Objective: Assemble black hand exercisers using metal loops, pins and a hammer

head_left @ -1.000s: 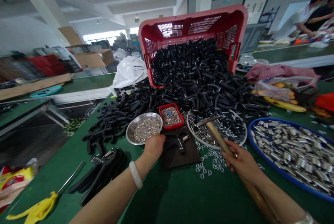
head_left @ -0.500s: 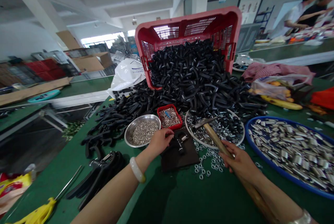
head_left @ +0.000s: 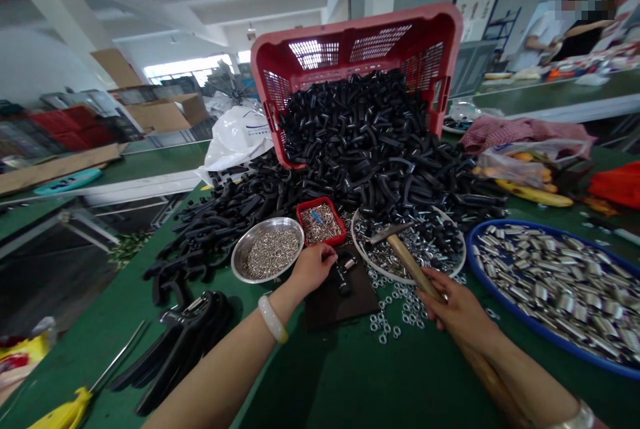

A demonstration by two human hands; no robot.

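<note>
My left hand (head_left: 314, 268) lies curled over a black plastic hand grip (head_left: 344, 276) with a small metal spring, and the grip rests on a dark board (head_left: 345, 306). My right hand (head_left: 457, 312) grasps the wooden handle of a hammer (head_left: 413, 259). The hammer's metal head is raised above a round white tray (head_left: 400, 280) holding steel nuts. Loose nuts (head_left: 395, 309) lie scattered between the board and my right hand. Part of the grip is hidden under my left fingers.
A tipped red crate (head_left: 350, 19) spills black grip halves (head_left: 370, 142) across the green table (head_left: 310, 382). Near my hands are a steel bowl of rings (head_left: 240, 266), a small red tray (head_left: 325, 242) and a blue tray of metal sleeves (head_left: 530, 322). Co-workers (head_left: 545, 36) stand far right.
My left hand has moved forward and right, from beside the board onto the black grip. The whole scene has shifted slightly left in view. The hammer stays in my right hand.
</note>
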